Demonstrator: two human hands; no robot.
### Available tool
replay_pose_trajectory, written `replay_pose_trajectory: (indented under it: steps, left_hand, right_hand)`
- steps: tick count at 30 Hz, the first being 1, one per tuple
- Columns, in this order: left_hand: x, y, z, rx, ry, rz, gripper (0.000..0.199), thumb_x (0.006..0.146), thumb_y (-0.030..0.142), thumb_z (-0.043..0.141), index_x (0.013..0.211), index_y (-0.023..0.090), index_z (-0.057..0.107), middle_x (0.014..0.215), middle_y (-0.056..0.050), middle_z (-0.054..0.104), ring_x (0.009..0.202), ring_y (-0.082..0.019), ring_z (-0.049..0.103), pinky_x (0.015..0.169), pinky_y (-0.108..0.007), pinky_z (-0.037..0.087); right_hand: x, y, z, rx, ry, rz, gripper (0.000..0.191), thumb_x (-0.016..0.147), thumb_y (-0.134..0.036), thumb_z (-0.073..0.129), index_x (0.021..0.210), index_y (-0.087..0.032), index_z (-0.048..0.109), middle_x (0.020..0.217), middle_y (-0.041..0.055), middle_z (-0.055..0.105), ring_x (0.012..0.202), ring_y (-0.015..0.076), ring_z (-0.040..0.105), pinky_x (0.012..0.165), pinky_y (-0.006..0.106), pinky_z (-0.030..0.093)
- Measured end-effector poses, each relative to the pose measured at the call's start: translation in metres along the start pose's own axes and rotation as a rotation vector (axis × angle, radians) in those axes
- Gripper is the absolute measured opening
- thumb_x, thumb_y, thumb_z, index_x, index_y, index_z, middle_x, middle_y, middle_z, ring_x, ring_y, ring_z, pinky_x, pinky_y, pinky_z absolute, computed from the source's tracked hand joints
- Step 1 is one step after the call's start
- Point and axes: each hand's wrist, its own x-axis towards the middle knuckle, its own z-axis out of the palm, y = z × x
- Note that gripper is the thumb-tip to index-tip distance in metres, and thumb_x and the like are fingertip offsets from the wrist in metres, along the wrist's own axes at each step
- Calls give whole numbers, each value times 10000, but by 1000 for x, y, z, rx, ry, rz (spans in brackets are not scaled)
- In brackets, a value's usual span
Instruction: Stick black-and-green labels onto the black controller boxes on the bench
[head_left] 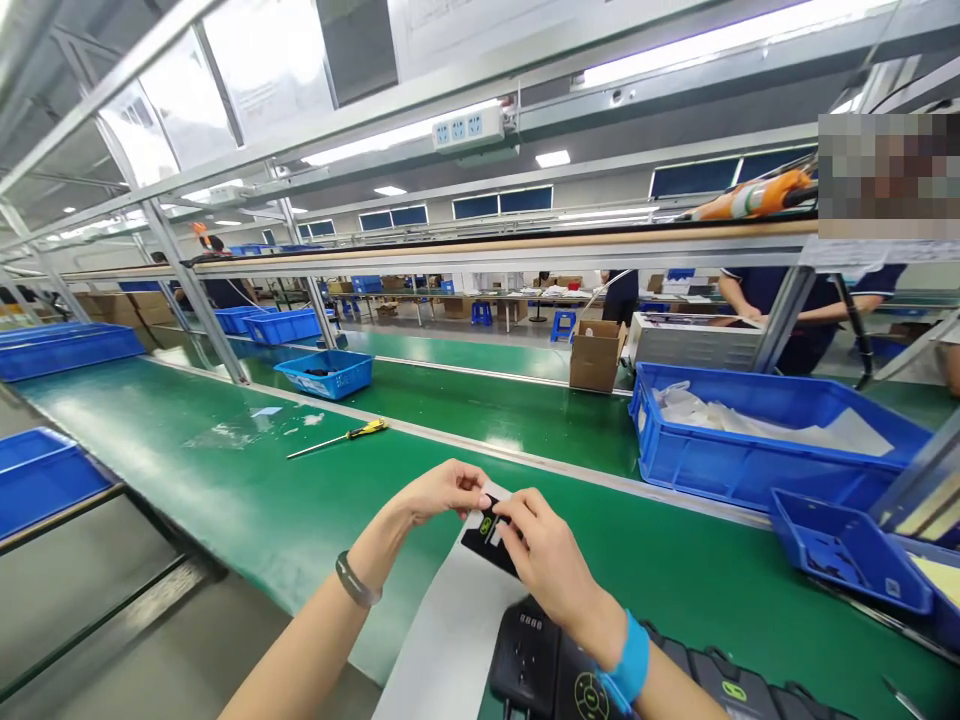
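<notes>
Black printed label (475,541) on a white backing sheet (442,635), held over the green bench (322,520): the left hand (441,494) pinches the sheet's far end, presumably steadying its limp length; the right hand (551,560) grasps the label's edge.

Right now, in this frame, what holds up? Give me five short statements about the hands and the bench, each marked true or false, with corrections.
1. The left hand and right hand are both at the white strip with the black label. True.
2. The blue wristband is on the left wrist. False: it is on the right; the left wears a dark band.
3. The yellow-handled screwdriver lies on the green surface. True.
4. The cardboard box sits inside the large blue bin. False: it stands beside it.
5. The large blue bin contains white material. True.
</notes>
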Motion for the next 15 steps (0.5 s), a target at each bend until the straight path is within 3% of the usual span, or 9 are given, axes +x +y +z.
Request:
replay_pose_trajectory:
  steps: [3, 8, 12, 15]
  left_hand:
    - [13, 24, 26, -161, -22, 30, 561, 479, 577, 877, 702, 146, 596, 548, 63, 515, 499, -74, 431, 487, -218, 353]
    - [42, 48, 67, -345, -107, 31, 593, 458, 611, 877, 546, 141, 526, 453, 85, 400, 438, -41, 348, 434, -205, 259]
    - [82, 66, 99, -408, -241, -33, 396, 627, 383, 878, 627, 111, 589, 502, 68, 480, 429, -42, 399, 401, -179, 284]
    - [137, 85, 119, -474, -201, -69, 218, 860, 243, 699, 725, 116, 586, 555, 82, 484, 400, -30, 375, 363, -149, 286]
  right_hand:
    - [6, 7, -13, 17, 176, -35, 222, 919, -99, 517, 1098, -195, 606, 953, 55, 567, 733, 157, 595, 640, 271, 511]
    - [-9, 30, -48, -111, 353, -146, 237, 952, -125, 480, 1125, -194, 628, 872, 49, 553, 722, 158, 591, 618, 266, 511]
    - [-32, 46, -92, -220, 433, -206, 209, 944, -112, 507, 1045, -195, 669, 844, 50, 575, 689, 144, 600, 585, 248, 510]
    - [-62, 50, -137, -274, 544, -277, 219, 905, -70, 559, 1012, -216, 682, 871, 49, 609, 722, 139, 629, 601, 233, 525]
